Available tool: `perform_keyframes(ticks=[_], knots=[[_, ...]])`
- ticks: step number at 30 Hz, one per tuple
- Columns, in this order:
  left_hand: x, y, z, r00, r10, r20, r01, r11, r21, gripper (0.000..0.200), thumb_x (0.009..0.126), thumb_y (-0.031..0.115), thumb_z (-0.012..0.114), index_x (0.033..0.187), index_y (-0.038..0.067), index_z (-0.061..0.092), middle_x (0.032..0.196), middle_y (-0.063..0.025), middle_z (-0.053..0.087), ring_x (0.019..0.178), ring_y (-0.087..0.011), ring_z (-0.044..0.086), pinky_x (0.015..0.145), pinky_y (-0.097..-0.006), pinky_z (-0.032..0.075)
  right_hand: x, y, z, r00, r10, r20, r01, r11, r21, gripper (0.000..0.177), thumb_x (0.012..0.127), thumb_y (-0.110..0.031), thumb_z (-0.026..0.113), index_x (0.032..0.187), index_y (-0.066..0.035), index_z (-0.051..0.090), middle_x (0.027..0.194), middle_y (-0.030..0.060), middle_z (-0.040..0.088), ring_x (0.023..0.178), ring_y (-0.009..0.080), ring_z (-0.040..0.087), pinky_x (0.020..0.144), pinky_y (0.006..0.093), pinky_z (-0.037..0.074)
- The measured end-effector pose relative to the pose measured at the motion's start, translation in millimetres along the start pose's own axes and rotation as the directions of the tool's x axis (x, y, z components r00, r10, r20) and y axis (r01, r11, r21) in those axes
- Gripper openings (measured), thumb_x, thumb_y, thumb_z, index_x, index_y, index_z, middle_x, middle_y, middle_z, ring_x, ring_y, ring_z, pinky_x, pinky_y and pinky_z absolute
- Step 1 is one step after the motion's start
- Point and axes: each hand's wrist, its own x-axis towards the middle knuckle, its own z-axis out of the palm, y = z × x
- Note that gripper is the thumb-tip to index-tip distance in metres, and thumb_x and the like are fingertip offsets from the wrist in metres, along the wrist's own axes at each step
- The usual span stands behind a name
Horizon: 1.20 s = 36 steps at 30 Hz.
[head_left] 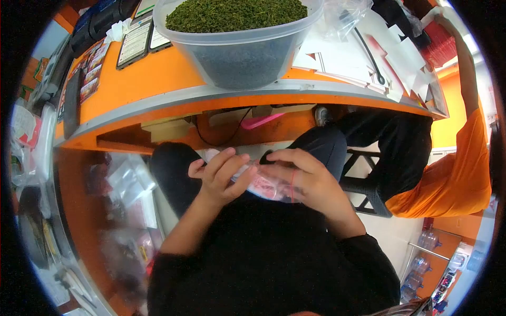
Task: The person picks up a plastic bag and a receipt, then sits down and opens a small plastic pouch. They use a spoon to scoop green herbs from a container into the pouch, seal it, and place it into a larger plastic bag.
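Over my lap, both hands are on a small clear plastic bag with pinkish contents and a thin red line across its right end. My left hand is closed, its curled fingers on the left end of the bag. My right hand is closed on the other end, and clear film overlaps its fingers. By my right fingertips shows a small dark rounded thing, partly hidden by them. Beyond the hands, a large translucent tub stands at the table's front edge, heaped with dried green herb.
On the orange table lie tablets, papers, a black long-handled spoon and a crumpled clear bag. A person in an orange shirt sits at right. Plastic packets fill the left-hand shelf.
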Motion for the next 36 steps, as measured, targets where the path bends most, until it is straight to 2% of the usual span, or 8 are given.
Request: perform_keyframes(ticks=[5, 9, 11, 21, 24, 26, 30, 36], knots=[[10, -5, -1, 0.999, -0.036, 0.032, 0.034, 0.998, 0.046, 0.031, 0.082, 0.027, 0.062, 0.109, 0.031, 0.047, 0.112, 0.0082, 0.056, 0.112, -0.0117, 0.051, 0.096, -0.041, 0.016, 6, -4, 6, 0.963, -0.107, -0.247, 0.097, 0.994, -0.05, 0.022, 0.066, 0.002, 0.068, 0.087, 0.001, 0.063, 0.108, 0.014, 0.057, 0.095, 0.0295, 0.058, 0.08, 0.0367, 0.047], [10, -10, 0, 0.999, -0.041, 0.015, 0.039, 0.995, 0.088, 0.031, 0.082, 0.022, 0.061, 0.109, 0.029, 0.049, 0.115, 0.0078, 0.056, 0.113, -0.0116, 0.051, 0.096, -0.0414, 0.015, 2, 3, 4, 0.954, -0.156, -0.257, 0.127, 0.984, -0.127, 0.028, 0.068, -0.002, 0.068, 0.096, -0.003, 0.068, 0.109, 0.0101, 0.056, 0.096, 0.0233, 0.056, 0.081, 0.0314, 0.045], [9, -11, 1, 0.999, -0.051, 0.019, 0.049, 0.994, 0.098, 0.032, 0.081, 0.022, 0.062, 0.11, 0.029, 0.049, 0.115, 0.0077, 0.056, 0.113, -0.0116, 0.051, 0.096, -0.0417, 0.015, 1, -2, -1, 0.95, -0.125, -0.286, 0.095, 0.988, -0.119, 0.015, 0.064, 0.003, 0.071, 0.075, 0.003, 0.061, 0.106, 0.0147, 0.058, 0.092, 0.0293, 0.058, 0.077, 0.0359, 0.047], [14, -6, 5, 0.991, -0.114, 0.066, 0.11, 0.991, 0.071, 0.045, 0.071, 0.024, 0.069, 0.112, 0.028, 0.05, 0.112, 0.0076, 0.056, 0.108, -0.012, 0.051, 0.09, -0.04, 0.018, -8, 1, -7, 0.944, -0.015, -0.329, -0.017, 0.996, -0.093, 0.016, 0.063, 0.005, 0.068, 0.077, 0.003, 0.062, 0.11, 0.0158, 0.056, 0.093, 0.0267, 0.057, 0.079, 0.0349, 0.048], [13, -3, 6, 0.99, -0.128, 0.062, 0.128, 0.992, 0.007, 0.043, 0.072, 0.026, 0.069, 0.111, 0.028, 0.052, 0.108, 0.0082, 0.056, 0.103, -0.0115, 0.051, 0.086, -0.0386, 0.02, -2, 0, -12, 0.951, 0.086, -0.297, -0.07, 0.995, 0.065, 0.023, 0.063, 0.003, 0.07, 0.084, 0.0, 0.064, 0.119, 0.0155, 0.051, 0.099, 0.0278, 0.054, 0.085, 0.0358, 0.046], [15, -4, 6, 0.993, -0.094, 0.067, 0.093, 0.996, 0.018, 0.042, 0.072, 0.027, 0.069, 0.111, 0.028, 0.053, 0.107, 0.0084, 0.056, 0.102, -0.0113, 0.052, 0.086, -0.0383, 0.02, 1, -3, -14, 0.956, 0.228, -0.182, -0.207, 0.97, 0.131, 0.032, 0.062, 0.001, 0.071, 0.093, -0.003, 0.065, 0.125, 0.0137, 0.047, 0.105, 0.0285, 0.051, 0.091, 0.0367, 0.043], [14, -5, 3, 0.994, -0.032, 0.102, 0.028, 0.999, 0.037, 0.041, 0.073, 0.028, 0.068, 0.112, 0.027, 0.053, 0.107, 0.0087, 0.056, 0.102, -0.0111, 0.052, 0.085, -0.0379, 0.02, -1, 7, -10, 0.975, 0.184, -0.123, -0.168, 0.977, 0.129, 0.039, 0.06, -0.001, 0.074, 0.098, -0.003, 0.065, 0.124, 0.0116, 0.049, 0.107, 0.028, 0.05, 0.093, 0.0376, 0.041], [23, -9, -2, 0.976, -0.133, 0.175, 0.111, 0.986, 0.127, 0.052, 0.07, 0.03, 0.07, 0.119, 0.026, 0.051, 0.112, 0.0077, 0.056, 0.106, -0.0107, 0.051, 0.084, -0.0383, 0.02, 2, 5, -1, 0.942, 0.157, -0.296, -0.136, 0.987, 0.09, 0.028, 0.062, 0.002, 0.07, 0.088, 0.002, 0.06, 0.118, 0.015, 0.052, 0.099, 0.028, 0.054, 0.085, 0.0347, 0.046]])
